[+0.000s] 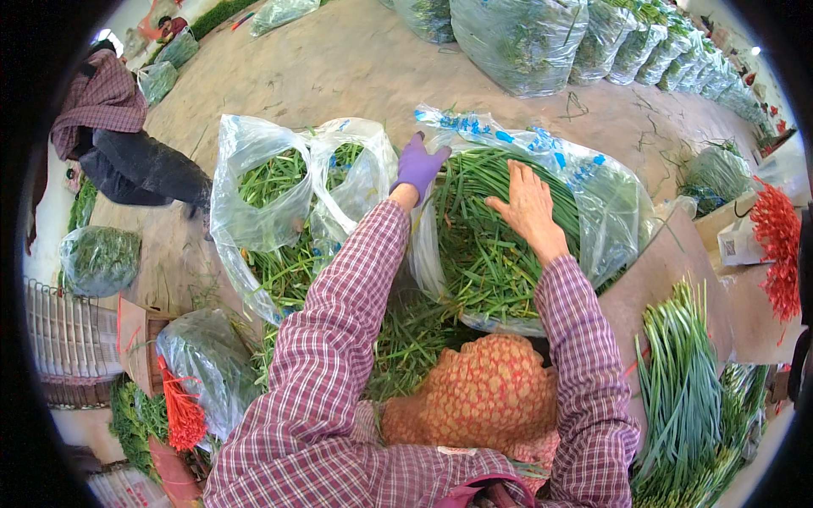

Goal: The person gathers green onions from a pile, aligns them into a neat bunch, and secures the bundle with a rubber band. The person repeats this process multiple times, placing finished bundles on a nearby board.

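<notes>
Two clear plastic bags holding long green leaves stand side by side before me. My left hand (420,164), in a purple glove, reaches to the near-side rim between them, fingers spread, by the left edge of the right bag (606,209); whether it touches the plastic I cannot tell. My bare right hand (528,204) lies palm down over the long green leaves (483,184) in that bag, fingers nearly straight and gripping nothing. The left bag (254,222) has torn-looking openings showing leaves inside. Loose green leaves (406,343) lie below the bags.
At right, a bundle of long green leaves (679,374) lies near hanging red ties (778,247). More red ties (184,406) hang at lower left beside a filled bag (213,355). A person (105,108) bends at upper left. Filled bags (521,44) line the back.
</notes>
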Tool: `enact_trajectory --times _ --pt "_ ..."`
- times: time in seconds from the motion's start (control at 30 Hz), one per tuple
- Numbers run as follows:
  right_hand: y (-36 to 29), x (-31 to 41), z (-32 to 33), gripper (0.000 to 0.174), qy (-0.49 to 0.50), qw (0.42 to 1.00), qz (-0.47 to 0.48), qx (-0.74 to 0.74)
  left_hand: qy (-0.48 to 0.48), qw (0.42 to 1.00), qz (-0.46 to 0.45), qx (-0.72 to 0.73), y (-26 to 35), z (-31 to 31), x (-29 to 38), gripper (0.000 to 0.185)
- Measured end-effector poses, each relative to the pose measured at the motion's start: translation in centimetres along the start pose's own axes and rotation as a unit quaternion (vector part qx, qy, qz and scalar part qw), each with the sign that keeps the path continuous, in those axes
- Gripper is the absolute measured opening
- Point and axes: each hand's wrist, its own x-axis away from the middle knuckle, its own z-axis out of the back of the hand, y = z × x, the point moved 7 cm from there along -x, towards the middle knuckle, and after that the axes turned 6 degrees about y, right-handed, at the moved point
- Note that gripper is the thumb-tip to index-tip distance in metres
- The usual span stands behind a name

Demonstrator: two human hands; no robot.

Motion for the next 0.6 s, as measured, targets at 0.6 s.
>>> enact_trajectory --times 0.6 --pt "2.9 -4.6 -5.0 0.091 -0.125 0.991 -0.001 0.050 0.036 0.997 -0.034 -0.053 -6.0 -2.3 -8.6 0.039"
